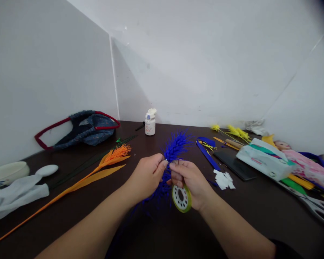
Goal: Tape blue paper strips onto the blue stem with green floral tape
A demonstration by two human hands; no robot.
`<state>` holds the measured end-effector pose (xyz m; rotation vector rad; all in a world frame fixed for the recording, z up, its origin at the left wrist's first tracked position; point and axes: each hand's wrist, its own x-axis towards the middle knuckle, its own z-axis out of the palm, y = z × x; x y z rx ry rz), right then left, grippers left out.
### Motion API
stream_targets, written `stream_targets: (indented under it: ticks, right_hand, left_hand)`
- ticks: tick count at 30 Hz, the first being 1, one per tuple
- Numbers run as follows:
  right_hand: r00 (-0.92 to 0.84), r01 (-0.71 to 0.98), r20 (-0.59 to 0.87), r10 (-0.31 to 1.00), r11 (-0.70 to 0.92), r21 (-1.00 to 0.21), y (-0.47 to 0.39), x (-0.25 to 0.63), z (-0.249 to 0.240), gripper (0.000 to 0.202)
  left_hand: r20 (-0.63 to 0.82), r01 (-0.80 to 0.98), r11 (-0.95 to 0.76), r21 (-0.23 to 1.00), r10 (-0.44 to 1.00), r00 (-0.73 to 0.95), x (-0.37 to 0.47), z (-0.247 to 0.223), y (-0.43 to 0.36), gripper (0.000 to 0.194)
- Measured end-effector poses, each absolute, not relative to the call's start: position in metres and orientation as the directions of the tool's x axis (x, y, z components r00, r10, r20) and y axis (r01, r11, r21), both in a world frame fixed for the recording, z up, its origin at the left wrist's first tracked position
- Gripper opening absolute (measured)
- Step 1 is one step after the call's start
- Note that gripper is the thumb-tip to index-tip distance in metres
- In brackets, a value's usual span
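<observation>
Closed around the base of a bristly blue artificial wheat ear (178, 142) is my left hand (148, 174), thumb pointing inward. My right hand (190, 180) pinches close beside it at the same spot. A roll of yellow-green tape (181, 198) with a white, holed core hangs under the right hand, held by its curled fingers. More blue bristles (162, 189) show below and behind the hands. What lies exactly between the fingertips is too small to make out. To the left lies a finished-looking orange wheat stalk (115, 154) with long leaves.
A white bottle (150, 126) stands at the back, a denim bag (89, 129) to its left. At right are white scraps (224, 180), a dark flat case (234, 165), a tissue pack (264, 158), scissors (317, 208) and yellow ears (237, 132). A pale bowl (9, 172) sits far left.
</observation>
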<state>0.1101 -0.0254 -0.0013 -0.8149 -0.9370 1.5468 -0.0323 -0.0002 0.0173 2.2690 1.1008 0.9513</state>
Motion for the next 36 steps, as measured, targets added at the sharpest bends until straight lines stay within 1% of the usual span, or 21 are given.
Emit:
stream_targets:
  ticks: [5, 9, 11, 14, 17, 20, 24, 27, 29, 33, 36]
  right_hand:
    - [-0.190, -0.479, -0.035, 0.981, -0.124, -0.869, -0.027, 0.110, -0.002, 0.025]
    - [-0.161, -0.505, -0.012, 0.987, -0.093, -0.858, -0.027, 0.107, -0.004, 0.024]
    - [-0.139, -0.508, 0.015, 0.990, -0.059, -0.859, -0.027, 0.106, -0.006, 0.022]
    - [-0.079, -0.490, 0.057, 0.995, 0.011, -0.872, -0.026, 0.105, -0.009, 0.020]
    - [-0.009, -0.469, 0.078, 0.997, 0.065, -0.881, -0.026, 0.104, -0.009, 0.017]
    - [0.066, -0.462, 0.092, 0.994, 0.112, -0.880, -0.028, 0.102, -0.007, 0.017]
    - [0.119, -0.499, 0.130, 0.984, 0.172, -0.850, -0.032, 0.096, -0.002, 0.019]
    - [0.195, -0.498, 0.119, 0.974, 0.202, -0.843, -0.035, 0.093, 0.001, 0.020]
    - [0.223, -0.484, 0.106, 0.969, 0.205, -0.851, -0.036, 0.092, 0.002, 0.020]
    - [0.264, -0.439, 0.075, 0.962, 0.189, -0.878, -0.039, 0.093, 0.004, 0.019]
    - [0.220, -0.529, 0.071, 0.973, 0.180, -0.829, -0.041, 0.094, 0.003, 0.018]
  left_hand:
    - [0.341, 0.374, -0.508, 0.776, 0.836, 0.429, -0.031, 0.016, -0.002, 0.028]
    - [0.209, 0.183, -0.313, 0.932, 0.877, 0.434, -0.026, 0.018, -0.007, 0.026]
    - [0.145, 0.100, -0.209, 0.973, 0.884, 0.444, -0.025, 0.019, -0.009, 0.026]
    - [0.100, 0.027, -0.130, 0.991, 0.868, 0.487, -0.025, 0.019, -0.009, 0.028]
    - [0.094, 0.010, -0.115, 0.993, 0.851, 0.517, -0.025, 0.016, -0.006, 0.030]
    - [0.132, 0.041, -0.180, 0.983, 0.839, 0.528, -0.024, 0.015, -0.006, 0.031]
    - [0.237, 0.103, -0.342, 0.934, 0.809, 0.539, -0.024, 0.017, -0.009, 0.034]
    - [0.237, 0.167, -0.375, 0.912, 0.813, 0.533, -0.024, 0.020, -0.011, 0.029]
    - [0.204, 0.149, -0.325, 0.934, 0.826, 0.526, -0.023, 0.022, -0.012, 0.026]
    - [0.133, 0.046, -0.176, 0.983, 0.867, 0.480, -0.019, 0.022, -0.014, 0.029]
    - [0.087, -0.076, -0.060, 0.995, 0.897, 0.432, -0.015, 0.017, -0.015, 0.028]
